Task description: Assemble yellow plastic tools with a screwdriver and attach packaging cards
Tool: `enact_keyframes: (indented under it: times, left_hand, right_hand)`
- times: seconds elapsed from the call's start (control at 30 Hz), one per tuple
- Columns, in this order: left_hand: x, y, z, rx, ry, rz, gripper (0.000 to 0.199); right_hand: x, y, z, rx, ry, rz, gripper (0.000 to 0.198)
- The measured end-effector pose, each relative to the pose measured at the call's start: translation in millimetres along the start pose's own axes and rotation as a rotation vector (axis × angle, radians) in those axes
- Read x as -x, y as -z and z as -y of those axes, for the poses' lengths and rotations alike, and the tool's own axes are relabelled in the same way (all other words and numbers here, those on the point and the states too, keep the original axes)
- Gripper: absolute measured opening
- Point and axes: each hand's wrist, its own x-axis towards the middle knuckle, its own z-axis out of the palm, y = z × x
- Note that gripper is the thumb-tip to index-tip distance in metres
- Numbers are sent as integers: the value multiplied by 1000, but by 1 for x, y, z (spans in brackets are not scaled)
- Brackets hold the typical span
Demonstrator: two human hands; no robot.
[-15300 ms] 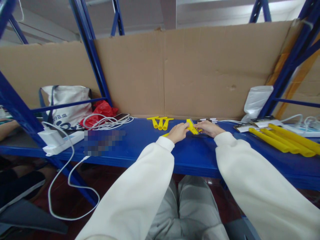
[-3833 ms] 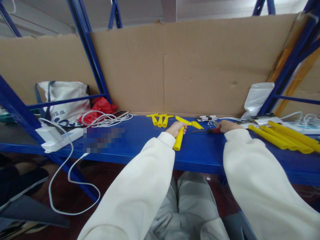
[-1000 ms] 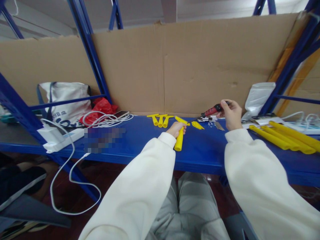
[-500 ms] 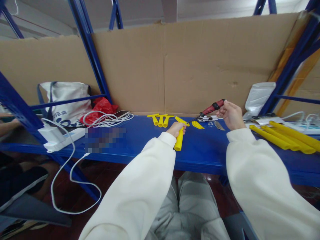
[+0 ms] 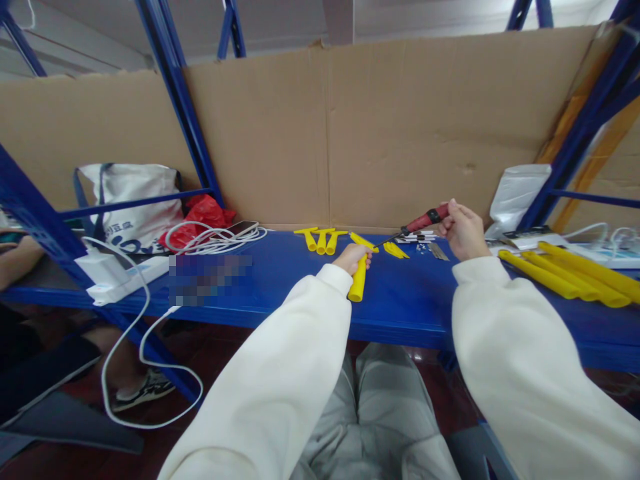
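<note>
My left hand (image 5: 354, 257) is closed round a yellow T-shaped tool with a tubular handle (image 5: 357, 287), held over the blue table. From the right, my right hand (image 5: 463, 230) grips the back end of a red and black screwdriver (image 5: 423, 221) with its fingertips. The screwdriver's thin shaft slants down left to the head of the yellow tool by my left fingers; the exact contact is too small to make out. Behind my hands lie several like yellow T-shaped tools (image 5: 321, 241), flat yellow pieces (image 5: 397, 251), small metal parts (image 5: 425, 248) and thin blades (image 5: 439, 251).
Long yellow tubes (image 5: 565, 277) lie at right near a white plastic bag (image 5: 517, 197). White cables (image 5: 220, 237), a power strip (image 5: 130, 277), a red bag (image 5: 205, 217) and a cloth bag (image 5: 137, 200) are at left. Cardboard (image 5: 400, 133) walls the back. Another person's arm (image 5: 23, 262) shows far left.
The screwdriver's handle has dipped and turned slightly, and the fingers of my right hand have shifted on it. My left hand stays put. The other person's arm and leg at far left have moved.
</note>
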Motion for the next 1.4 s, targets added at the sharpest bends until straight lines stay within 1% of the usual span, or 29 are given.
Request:
enact_keyframes:
  times: [0.1,0.2,0.3,0.43,0.67,0.83,0.97,1.17,1.27,1.4]
  left_hand:
    - [3,0,-2,-4,8,-12,22]
    - [6,-1,-2,-9,3,-24,26]
    - [6,-1,-2,-15,-5,-24,28]
    - [3,0,-1,-12,-3,2,24]
    - [4,1,-2,-31,-6,16,24]
    - [3,1,-2,-21,3,9,18]
    - [2,0,-1,-8,11,-15,20]
    - [2,-1,-1,-8,7,-29,27]
    - [3,0,-1,0,13,-26,27]
    - [4,0,-1,2,8,-25,27]
  right_hand:
    - [1,-1,3,-11,-25,42,33]
    - [2,-1,3,-9,-17,54,36]
    - [0,1,0,-3,4,23,41]
    - [-1,2,-3,-8,-8,-27,46]
    - [3,-1,2,-7,-37,6,34]
    - [6,-5,7,-26,-66,39,27]
    - [5,-4,6,-34,-59,58,30]
    - [2,-2,0,-47,-59,-14,44]
    - [3,-1,-2,-60,-68,-11,42]
    - [5,-2,1,-45,-65,28,36]
